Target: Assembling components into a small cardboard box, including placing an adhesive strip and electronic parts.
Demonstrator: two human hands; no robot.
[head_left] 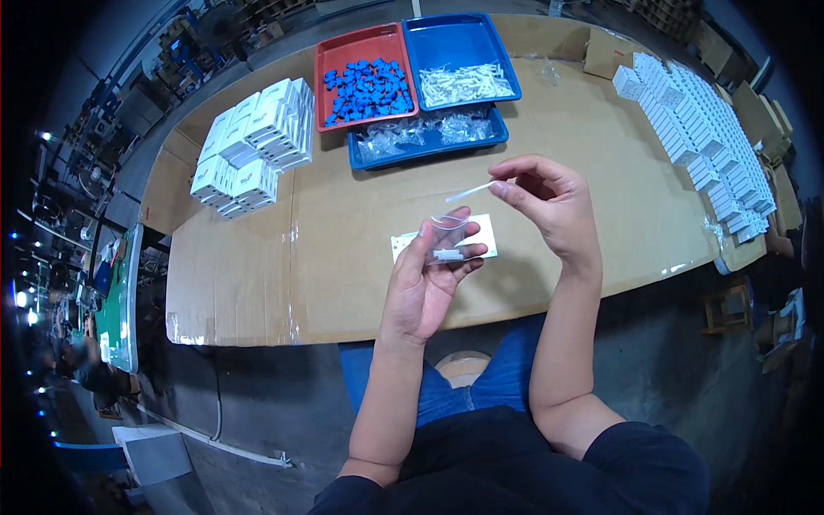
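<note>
My left hand is closed on a small clear plastic bag, with white pieces showing in its lower part. Above and to the right of the bag, my right hand pinches the end of a thin whitish strip between thumb and finger. The strip points left toward the bag's top, and what exactly it is cannot be made out. Beneath the left hand, a flat white piece with small holes lies on the cardboard-covered table, partly hidden by the fingers and bag.
Across the table stand a red tray of blue plastic parts, a blue tray of white plugs and a lower blue tray of clear bags. White boxes are stacked at left; more white boxes line the right edge.
</note>
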